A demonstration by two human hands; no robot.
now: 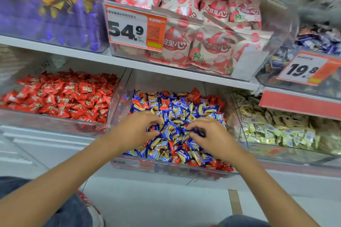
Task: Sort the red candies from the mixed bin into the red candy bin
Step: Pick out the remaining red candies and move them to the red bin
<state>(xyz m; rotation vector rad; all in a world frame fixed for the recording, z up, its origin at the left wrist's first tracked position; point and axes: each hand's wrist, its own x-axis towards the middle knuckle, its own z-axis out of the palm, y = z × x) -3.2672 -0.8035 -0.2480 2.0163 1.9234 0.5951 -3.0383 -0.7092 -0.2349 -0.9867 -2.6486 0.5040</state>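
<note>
here, the left hand [135, 131] and the right hand [214, 135] are being held in the mixed bin [162, 168], with fingers curled over blue candies [175, 131]. whether anything is being gripped cannot be told. red candies [221, 167] are lying mostly at the front and back edges. they should probably be pinched one by one and carried left to the red candy bin [36, 120], just beside.

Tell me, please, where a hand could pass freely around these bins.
Free: the mixed bin's bare back behind its pile, and the gap above the red candy bin's pile, under the shelf. Crowded: mid-pile, where the left hand and right hand dig.
</note>
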